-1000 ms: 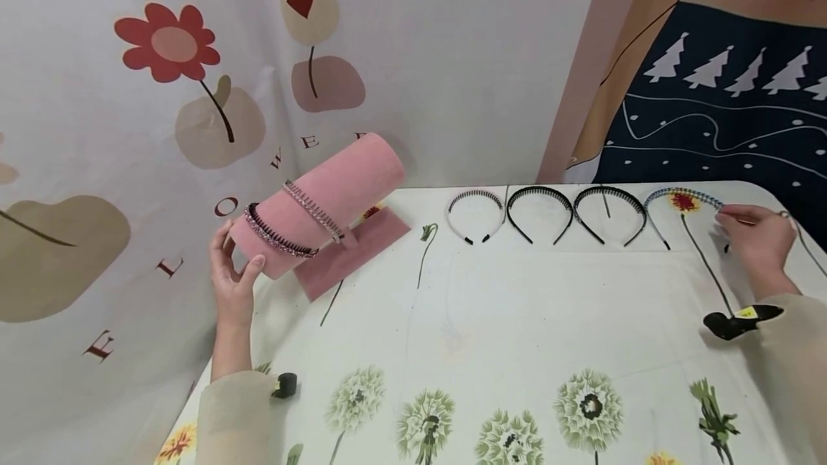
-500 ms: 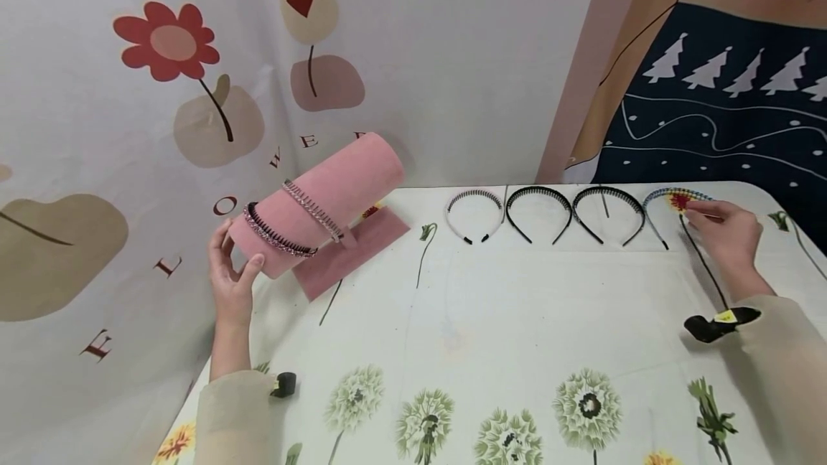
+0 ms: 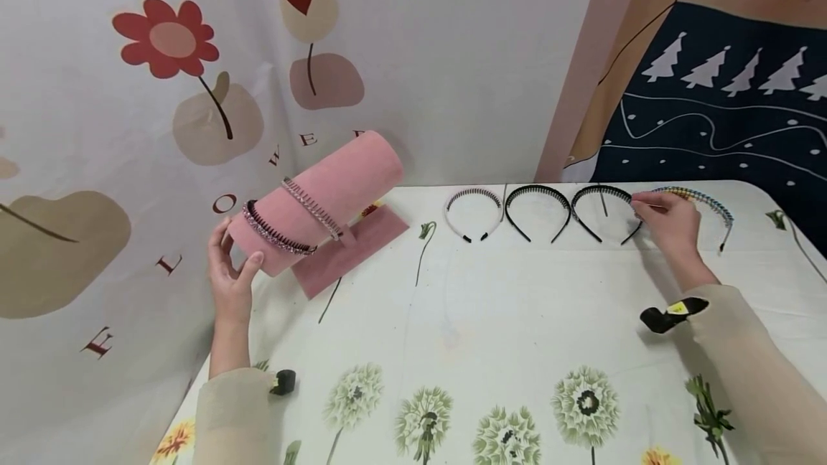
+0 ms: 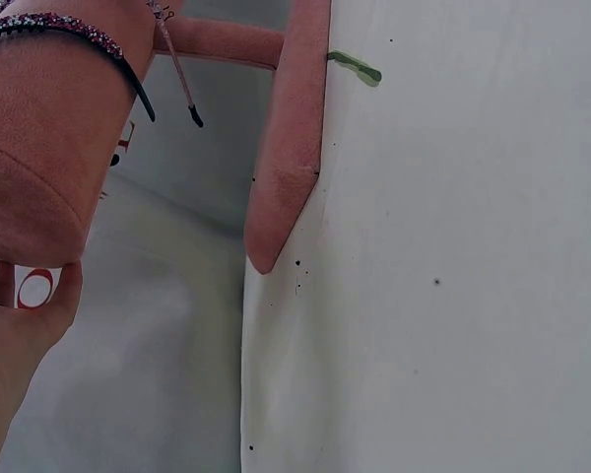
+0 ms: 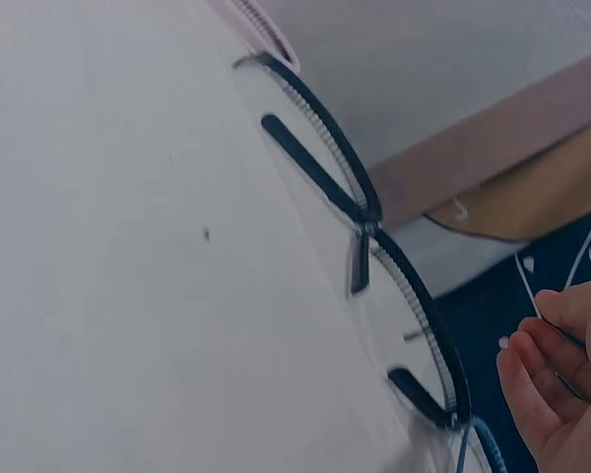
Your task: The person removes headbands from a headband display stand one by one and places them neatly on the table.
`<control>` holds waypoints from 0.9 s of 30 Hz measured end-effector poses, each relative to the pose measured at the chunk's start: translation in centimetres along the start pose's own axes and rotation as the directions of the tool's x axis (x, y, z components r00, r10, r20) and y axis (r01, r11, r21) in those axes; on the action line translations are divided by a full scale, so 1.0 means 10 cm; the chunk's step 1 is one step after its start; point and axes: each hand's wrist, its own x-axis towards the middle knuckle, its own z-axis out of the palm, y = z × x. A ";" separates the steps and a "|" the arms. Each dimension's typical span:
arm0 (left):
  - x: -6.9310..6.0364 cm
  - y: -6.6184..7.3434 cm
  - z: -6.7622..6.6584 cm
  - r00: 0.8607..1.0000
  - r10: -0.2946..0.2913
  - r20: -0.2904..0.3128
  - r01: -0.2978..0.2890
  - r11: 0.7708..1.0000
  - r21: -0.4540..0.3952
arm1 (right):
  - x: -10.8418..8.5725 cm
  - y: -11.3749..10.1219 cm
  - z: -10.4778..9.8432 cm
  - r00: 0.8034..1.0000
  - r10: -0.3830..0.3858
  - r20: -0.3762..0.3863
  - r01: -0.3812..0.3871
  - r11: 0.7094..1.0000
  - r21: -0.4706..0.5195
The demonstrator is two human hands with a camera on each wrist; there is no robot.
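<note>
My left hand (image 3: 231, 268) grips the near end of a pink headband display stand (image 3: 352, 167), a padded roll on a flat base. Around the roll sit a sparkly pink headband with dark teeth (image 3: 279, 239) and a pale glittery headband (image 3: 310, 207). In the left wrist view, the left thumb and fingers (image 4: 64, 296) hold the roll's end. My right hand (image 3: 668, 228) hovers by the right leg of a black headband (image 3: 604, 191), partly hiding a blue headband (image 3: 713, 205). The right wrist view shows nothing held in its loosely bent fingers (image 5: 517, 379).
Left of that black headband lie another black headband (image 3: 538, 189) and a white headband (image 3: 474, 194), in a row along the back of the table. The flower-printed tablecloth (image 3: 484, 321) meets a patterned curtain (image 3: 465, 92) behind.
My right hand has moved left from the blue headband's right side toward the black headband, uncovering the blue one's right leg. The left hand and the stand have stayed put.
</note>
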 end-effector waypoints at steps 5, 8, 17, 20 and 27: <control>0.00 0.01 0.00 1.000 -0.018 -0.004 0.018 1.000 0.013 | -0.03 -0.13 0.19 0.999 -0.005 0.036 0.004 0.999 0.037; 0.00 0.02 0.00 1.000 -0.024 -0.004 0.024 1.000 0.020 | -0.06 -0.19 0.31 0.998 -0.024 0.065 0.019 0.997 0.072; 0.00 0.02 -0.01 1.000 -0.018 0.000 0.018 1.000 0.018 | -0.19 -0.37 0.61 0.979 -0.146 0.142 0.125 0.981 0.151; 0.00 0.02 -0.01 1.000 -0.016 0.000 0.016 1.000 0.018 | -0.23 -0.43 0.70 0.970 -0.180 0.162 0.161 0.979 0.125; -0.01 0.01 0.00 1.000 -0.007 -0.003 0.007 1.000 0.002 | -0.34 -0.58 0.91 0.952 -0.211 0.220 0.175 0.969 0.175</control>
